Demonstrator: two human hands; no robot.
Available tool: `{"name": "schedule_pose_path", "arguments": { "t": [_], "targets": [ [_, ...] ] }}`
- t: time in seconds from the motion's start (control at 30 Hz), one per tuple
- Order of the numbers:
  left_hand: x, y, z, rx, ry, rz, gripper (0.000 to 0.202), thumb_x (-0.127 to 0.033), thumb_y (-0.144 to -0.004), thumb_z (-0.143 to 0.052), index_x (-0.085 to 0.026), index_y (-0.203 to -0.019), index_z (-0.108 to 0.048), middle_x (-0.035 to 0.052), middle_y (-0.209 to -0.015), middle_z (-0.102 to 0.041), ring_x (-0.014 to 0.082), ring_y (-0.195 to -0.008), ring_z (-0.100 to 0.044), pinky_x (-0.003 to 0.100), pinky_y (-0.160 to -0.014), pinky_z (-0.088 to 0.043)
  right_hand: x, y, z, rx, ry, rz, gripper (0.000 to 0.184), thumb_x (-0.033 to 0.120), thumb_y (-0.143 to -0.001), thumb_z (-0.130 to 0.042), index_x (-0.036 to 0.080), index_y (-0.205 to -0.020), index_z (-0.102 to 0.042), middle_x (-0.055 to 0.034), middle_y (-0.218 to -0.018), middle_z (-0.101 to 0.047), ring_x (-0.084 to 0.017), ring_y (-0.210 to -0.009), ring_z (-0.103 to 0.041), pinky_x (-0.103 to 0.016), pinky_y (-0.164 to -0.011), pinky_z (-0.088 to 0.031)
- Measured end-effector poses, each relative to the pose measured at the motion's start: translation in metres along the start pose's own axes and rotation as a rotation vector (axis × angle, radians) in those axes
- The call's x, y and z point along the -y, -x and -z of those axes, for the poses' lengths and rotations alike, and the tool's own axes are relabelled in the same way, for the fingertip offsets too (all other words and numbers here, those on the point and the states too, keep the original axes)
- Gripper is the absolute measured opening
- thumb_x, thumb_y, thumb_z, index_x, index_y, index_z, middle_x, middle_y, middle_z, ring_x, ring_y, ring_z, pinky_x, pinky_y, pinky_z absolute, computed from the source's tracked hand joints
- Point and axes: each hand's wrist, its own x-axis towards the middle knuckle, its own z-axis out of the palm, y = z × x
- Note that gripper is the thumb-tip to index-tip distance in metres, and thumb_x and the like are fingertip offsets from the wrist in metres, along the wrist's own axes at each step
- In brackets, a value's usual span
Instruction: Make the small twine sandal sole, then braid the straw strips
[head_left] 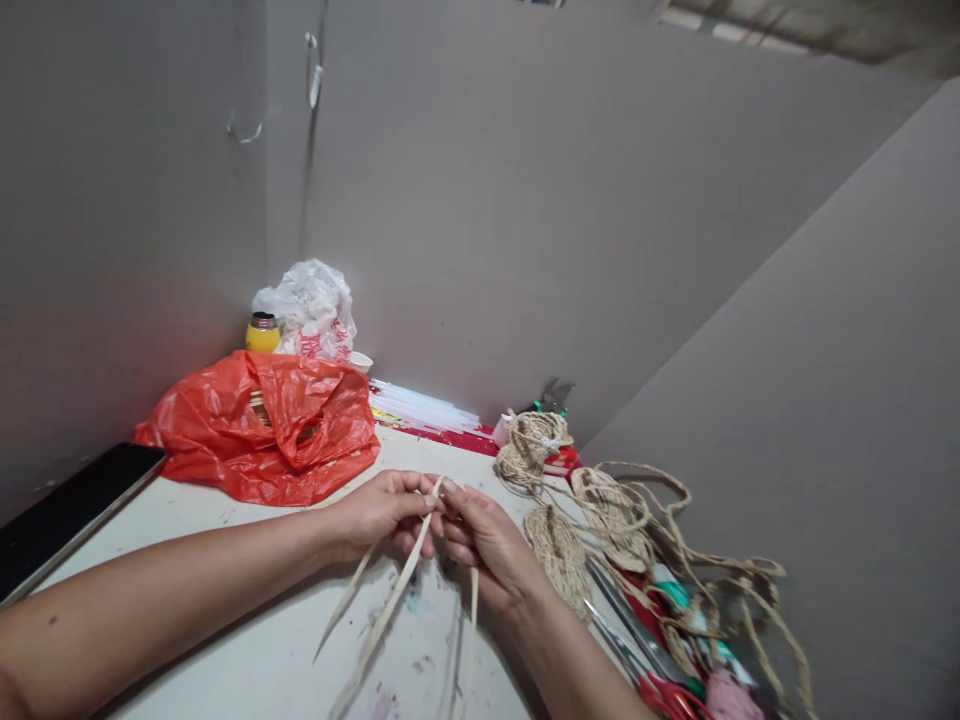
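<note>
Pale flat fibre strands [397, 590], perhaps raffia or straw, hang in several loose ends from between my two hands above the white table. My left hand [394, 510] pinches them with thumb and forefinger near their upper bend. Right against it, my right hand [480, 535] grips the same strands, its thumb close to the left fingertips. One end slants down toward me, one drops to the left, another hangs below the right palm. The fingers partly hide where the strands cross.
A red plastic bag [262, 430] lies back left, beside a black flat object [75, 515] and a yellow jar [262, 333]. Translucent sticks [424, 408] lie along the wall. Braided cord coils [559, 555], red-handled scissors [667, 690] and green-handled pliers [553, 397] crowd the right side.
</note>
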Motion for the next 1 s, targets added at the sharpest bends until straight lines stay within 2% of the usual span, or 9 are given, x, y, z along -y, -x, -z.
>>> {"name": "schedule_pose_path", "arguments": {
  "t": [0.1, 0.2, 0.37, 0.5, 0.63, 0.7, 0.8, 0.9, 1.0],
  "targets": [
    [0.000, -0.001, 0.001, 0.026, -0.007, 0.012, 0.026, -0.039, -0.076, -0.064, -0.015, -0.078, -0.055, -0.0044, -0.059, -0.053, 0.0046, -0.037, -0.043, 0.019, -0.039, -0.036, 0.001, 0.000, -0.001, -0.077, 0.019, 0.048, 0.031, 0.036, -0.063, -0.079, 0.012, -0.076, -0.065, 0.0075, -0.050, -0.043, 0.000, -0.039, -0.017, -0.012, -0.033, -0.012],
    [-0.001, 0.000, 0.002, 0.027, 0.000, 0.062, 0.029, -0.043, -0.077, -0.063, -0.014, -0.081, -0.057, -0.0092, -0.051, -0.039, 0.0016, -0.034, -0.024, 0.016, -0.034, -0.022, 0.003, -0.001, 0.000, -0.181, -0.004, 0.125, 0.034, 0.036, -0.059, -0.082, 0.012, -0.078, -0.067, 0.0099, -0.048, -0.038, 0.001, -0.037, -0.017, -0.012, -0.032, -0.013],
    [-0.002, 0.004, 0.003, -0.012, -0.052, 0.054, 0.032, -0.048, -0.078, -0.059, -0.016, -0.075, -0.054, -0.0112, -0.048, -0.026, 0.0032, -0.037, -0.016, 0.017, -0.035, -0.014, 0.007, -0.009, 0.011, -0.327, -0.060, 0.285, 0.032, 0.034, -0.058, -0.081, 0.013, -0.078, -0.067, 0.0088, -0.049, -0.042, 0.000, -0.035, -0.022, -0.014, -0.029, -0.016],
    [-0.001, 0.002, 0.004, -0.112, -0.045, 0.049, 0.034, -0.050, -0.077, -0.059, -0.018, -0.070, -0.047, -0.0112, -0.048, -0.028, 0.0033, -0.037, -0.017, 0.017, -0.035, -0.013, 0.016, -0.012, 0.023, -0.482, -0.143, 0.438, 0.031, 0.032, -0.056, -0.082, 0.016, -0.068, -0.058, 0.0085, -0.051, -0.045, -0.001, -0.035, -0.028, -0.013, -0.029, -0.021],
    [-0.008, -0.005, 0.013, -0.346, -0.026, -0.066, 0.035, -0.048, -0.077, -0.057, -0.019, -0.064, -0.042, -0.0112, -0.046, -0.028, 0.0027, -0.035, -0.019, 0.016, -0.035, -0.015, 0.029, -0.013, 0.041, -0.568, -0.178, 0.543, 0.033, 0.035, -0.060, -0.079, 0.018, -0.068, -0.051, 0.0096, -0.053, -0.044, -0.001, -0.035, -0.029, -0.013, -0.029, -0.021],
    [-0.018, -0.007, 0.022, -0.437, -0.021, -0.132, 0.035, -0.046, -0.079, -0.054, -0.019, -0.063, -0.039, -0.0110, -0.046, -0.027, 0.0028, -0.035, -0.019, 0.016, -0.036, -0.015, 0.034, -0.015, 0.049, -0.578, -0.187, 0.546, 0.034, 0.038, -0.062, -0.076, 0.019, -0.070, -0.050, 0.0110, -0.051, -0.041, -0.001, -0.033, -0.026, -0.014, -0.028, -0.019],
    [-0.040, -0.006, 0.034, -0.474, -0.036, -0.199, 0.035, -0.044, -0.080, -0.053, -0.020, -0.061, -0.035, -0.0096, -0.047, -0.031, 0.0032, -0.035, -0.022, 0.017, -0.036, -0.018, 0.036, -0.017, 0.052, -0.541, -0.188, 0.475, 0.036, 0.041, -0.063, -0.074, 0.020, -0.066, -0.046, 0.0124, -0.047, -0.034, -0.001, -0.031, -0.023, -0.014, -0.027, -0.018],
    [-0.065, 0.000, 0.035, -0.436, -0.130, -0.256, 0.037, -0.042, -0.077, -0.057, -0.019, -0.058, -0.035, -0.0081, -0.048, -0.035, 0.0036, -0.037, -0.027, 0.017, -0.037, -0.023, 0.030, -0.016, 0.040, -0.433, -0.160, 0.330, 0.035, 0.039, -0.060, -0.077, 0.017, -0.064, -0.049, 0.0115, -0.045, -0.035, -0.001, -0.030, -0.022, -0.013, -0.027, -0.017],
    [-0.087, 0.012, 0.029, -0.357, -0.406, -0.279, 0.028, -0.036, -0.074, -0.061, -0.018, -0.062, -0.043, -0.0067, -0.052, -0.042, 0.0046, -0.040, -0.035, 0.018, -0.040, -0.030, 0.019, -0.009, 0.020, -0.255, -0.101, 0.152, 0.033, 0.035, -0.059, -0.080, 0.014, -0.066, -0.056, 0.0096, -0.046, -0.040, 0.001, -0.031, -0.022, -0.012, -0.028, -0.014]
  ]
}}
